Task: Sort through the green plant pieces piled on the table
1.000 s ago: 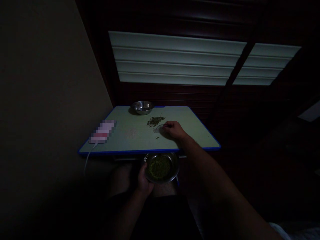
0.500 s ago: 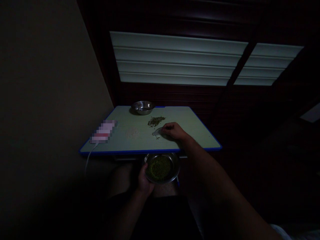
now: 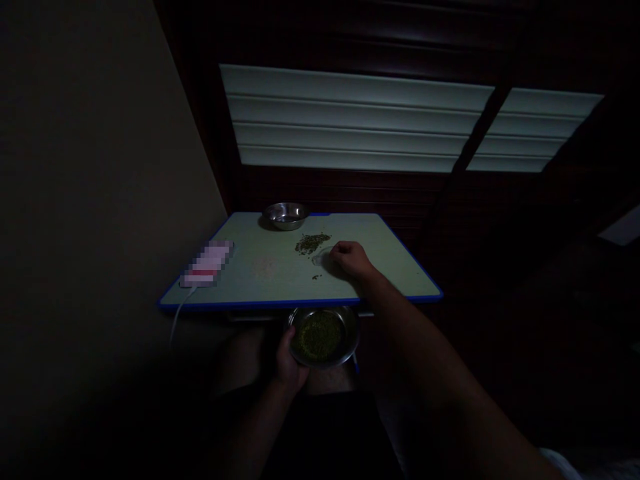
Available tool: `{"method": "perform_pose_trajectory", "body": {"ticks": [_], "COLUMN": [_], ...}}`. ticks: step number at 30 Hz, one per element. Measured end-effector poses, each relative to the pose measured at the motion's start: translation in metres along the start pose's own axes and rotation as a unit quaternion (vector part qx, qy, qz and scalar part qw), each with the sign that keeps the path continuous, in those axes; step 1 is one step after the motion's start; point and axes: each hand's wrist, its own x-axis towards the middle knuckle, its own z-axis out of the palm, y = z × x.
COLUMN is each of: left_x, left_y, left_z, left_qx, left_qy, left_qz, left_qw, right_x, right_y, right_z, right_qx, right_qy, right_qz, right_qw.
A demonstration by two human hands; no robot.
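My left hand (image 3: 291, 363) grips a bowl (image 3: 352, 335) below the near table edge (image 3: 250, 304). My right hand (image 3: 353, 259) pinches a clear object (image 3: 321, 257).

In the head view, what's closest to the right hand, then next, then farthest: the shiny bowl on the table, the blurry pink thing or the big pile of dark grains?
From the right hand:
1. Pile of dark grains: just left.
2. Shiny bowl: back, farther left.
3. Blurry pink thing: far left.
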Motion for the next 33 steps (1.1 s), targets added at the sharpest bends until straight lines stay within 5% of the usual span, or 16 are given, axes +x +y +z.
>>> {"method": "perform_pose_trajectory", "body": {"ticks": [12,33], "left_x": [0.0009,-0.0013], "left_y": [-0.0008,0.0011], "left_z": [-0.0016,0.0019], "left_qx": [-0.002,-0.008], "left_qy": [0.012,0.011], "left_qz": [0.001,-0.005], "left_qw": [1.000,1.000], "right_x": [0.0036,0.0023], "right_y": [0.0043,0.0052], "right_z": [-0.0009,0.0003], "right_qx": [-0.085,-0.060], "right_qy": [0.037,-0.012], "right_qz": [-0.018,-0.051], "right_qw": [0.996,0.997]}}
